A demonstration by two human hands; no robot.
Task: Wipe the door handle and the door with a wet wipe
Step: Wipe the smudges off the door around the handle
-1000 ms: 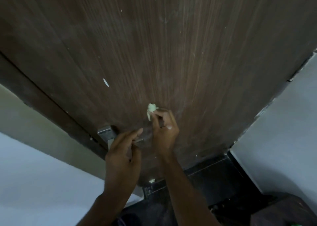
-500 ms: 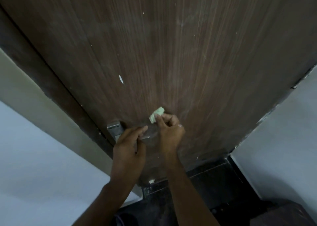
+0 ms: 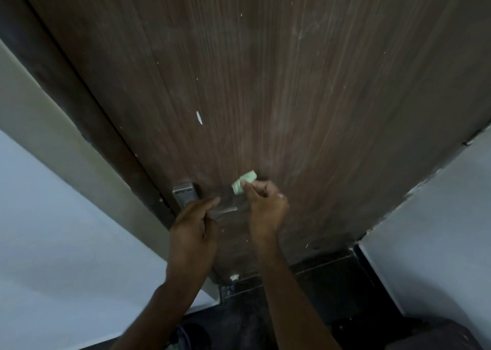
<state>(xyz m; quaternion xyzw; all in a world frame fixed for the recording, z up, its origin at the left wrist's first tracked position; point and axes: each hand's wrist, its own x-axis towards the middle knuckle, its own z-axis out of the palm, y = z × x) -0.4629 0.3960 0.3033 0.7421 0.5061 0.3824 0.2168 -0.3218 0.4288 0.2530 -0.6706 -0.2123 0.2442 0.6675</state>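
the dark brown wood-grain door (image 3: 265,84) fills the view from nine o'clock round to three. its latch edge runs diagonally from eleven o'clock down toward the centre, tight against a dark frame strip and a pale beige jamb (image 3: 66,147). the brushed-metal lever door handle (image 3: 225,209), on its rectangular steel plate (image 3: 185,195), sits just below centre, close to that edge.

the left hand (image 3: 192,232) reaches up from six o'clock, its fingers extended over the lever and its thumb underneath, holding the handle. the right hand (image 3: 267,209), at four o'clock of the plate, has its fingers curled and pinches a small crumpled pale green wet wipe (image 3: 243,183) against the door face, just above the free end of the lever.

broad bare door surface lies above and toward one and two o'clock of the wipe, marked with a small white chip (image 3: 199,117). a grey-white wall (image 3: 438,230) closes in at four o'clock, another (image 3: 53,243) at eight, and dark floor tiles (image 3: 332,278) meet the door's bottom edge at five.
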